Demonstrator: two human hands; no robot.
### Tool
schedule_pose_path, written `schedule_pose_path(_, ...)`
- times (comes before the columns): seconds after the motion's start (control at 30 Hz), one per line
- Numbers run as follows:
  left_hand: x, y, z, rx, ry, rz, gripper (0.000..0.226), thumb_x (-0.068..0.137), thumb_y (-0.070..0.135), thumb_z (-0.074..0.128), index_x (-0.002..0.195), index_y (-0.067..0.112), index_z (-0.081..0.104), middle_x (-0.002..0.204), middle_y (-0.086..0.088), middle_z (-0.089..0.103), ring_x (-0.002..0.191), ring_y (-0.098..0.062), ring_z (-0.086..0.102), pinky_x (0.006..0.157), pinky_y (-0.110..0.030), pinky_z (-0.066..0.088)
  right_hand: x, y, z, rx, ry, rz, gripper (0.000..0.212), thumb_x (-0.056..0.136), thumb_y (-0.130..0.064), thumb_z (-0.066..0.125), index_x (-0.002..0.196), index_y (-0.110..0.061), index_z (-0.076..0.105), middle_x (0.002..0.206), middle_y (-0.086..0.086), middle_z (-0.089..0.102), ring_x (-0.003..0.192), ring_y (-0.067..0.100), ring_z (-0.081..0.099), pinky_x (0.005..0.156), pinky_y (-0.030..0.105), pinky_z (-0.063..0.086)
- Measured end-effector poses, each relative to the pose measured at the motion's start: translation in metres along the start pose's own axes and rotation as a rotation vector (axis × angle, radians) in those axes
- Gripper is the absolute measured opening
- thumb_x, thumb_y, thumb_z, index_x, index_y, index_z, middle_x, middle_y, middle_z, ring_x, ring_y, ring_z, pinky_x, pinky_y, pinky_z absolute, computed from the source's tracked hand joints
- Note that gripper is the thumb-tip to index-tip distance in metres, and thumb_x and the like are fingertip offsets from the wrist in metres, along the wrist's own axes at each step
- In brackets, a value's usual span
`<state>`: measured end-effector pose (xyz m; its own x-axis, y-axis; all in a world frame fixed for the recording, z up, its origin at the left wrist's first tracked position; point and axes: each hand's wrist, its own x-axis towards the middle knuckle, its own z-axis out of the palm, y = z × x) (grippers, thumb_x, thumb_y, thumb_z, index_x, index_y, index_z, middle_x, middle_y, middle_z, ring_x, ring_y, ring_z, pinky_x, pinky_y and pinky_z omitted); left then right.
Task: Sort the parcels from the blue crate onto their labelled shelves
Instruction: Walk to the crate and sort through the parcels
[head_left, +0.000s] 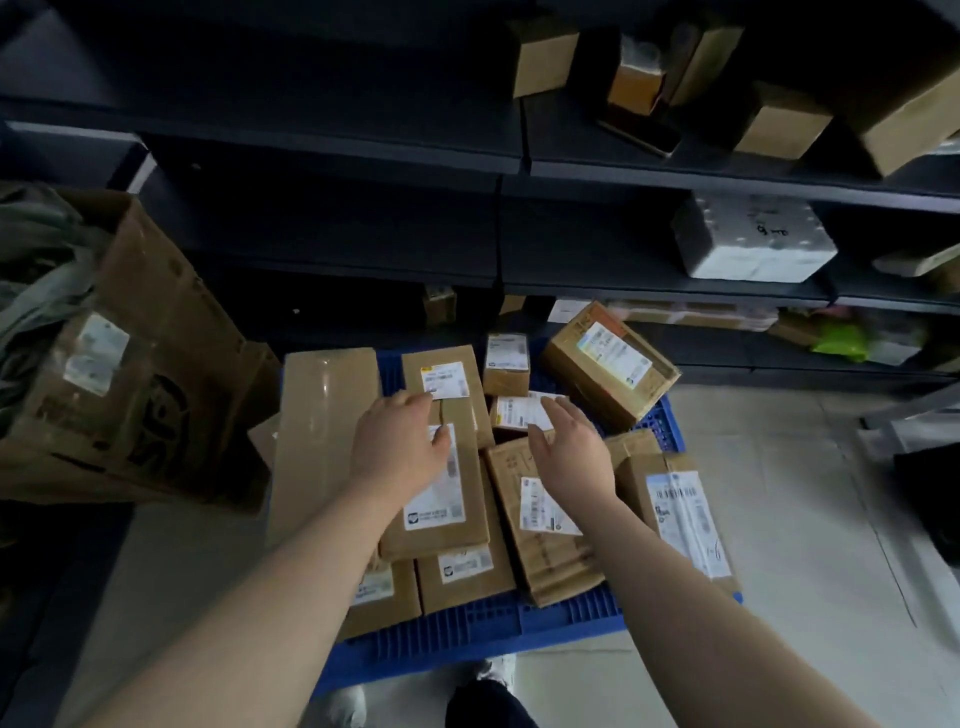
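Fingers (415, 402) of the left hand (397, 444) are spread and loosely extended, lying over the top face of a flat brown parcel (441, 499) with a white label; whether they press on it or hover just above cannot be told. They grip nothing. Fingers (558, 410) of the right hand (571, 452) are also extended and open, palm turned inward, positioned over a small parcel (517, 413) with a white label; contact cannot be confirmed.

Both hands are above the blue crate (467, 629), which stands on the pale floor (805, 519) and is filled with cardboard parcels. A long unlabelled box (324, 431) lies along the left side of the crate. A larger box (608, 364) rests tilted at the far right corner. A labelled parcel (680, 514) leans at the right edge, and another labelled parcel (545, 519) lies between it and the flat brown parcel.

Dark shelves (623, 171) run behind the crate. The upper shelf carries several brown boxes (543, 62); the shelf below holds a white foam box (753, 239). A large open carton (130, 353) containing grey bags stands on the floor to the left of the crate.
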<state>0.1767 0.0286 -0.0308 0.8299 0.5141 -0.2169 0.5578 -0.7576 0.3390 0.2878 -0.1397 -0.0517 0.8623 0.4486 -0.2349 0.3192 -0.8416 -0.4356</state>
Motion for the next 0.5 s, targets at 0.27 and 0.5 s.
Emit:
schedule_pose_path(0.27, 0.072, 0.002, 0.052, -0.005, -0.009, -0.092, 0.043, 0.091, 0.036, 0.049, 0.128, 0.015, 0.058, 0.121, -0.007, 0.061, 0.104, -0.026, 0.057, 0.087, -0.039, 0.050, 0.115, 0.026, 0.050, 0.034, -0.076, 0.006, 0.050, 0.095, -0.038, 0.048, 0.142, -0.026, 0.038, 0.153, 0.005, 0.027, 0.138, 0.024, 0.030, 0.106, 0.042, 0.039)
schedule_pose_path(0.5, 0.123, -0.003, 0.084, -0.020, 0.018, -0.140, 0.046, 0.093, 0.036, 0.050, 0.134, 0.015, 0.053, 0.132, -0.006, 0.057, 0.114, -0.026, 0.054, 0.093, -0.039, 0.048, 0.190, 0.025, 0.101, 0.081, -0.149, 0.106, 0.065, 0.089, -0.049, 0.052, 0.145, -0.027, 0.030, 0.156, 0.007, 0.017, 0.142, 0.026, 0.017, 0.109, 0.045, 0.033)
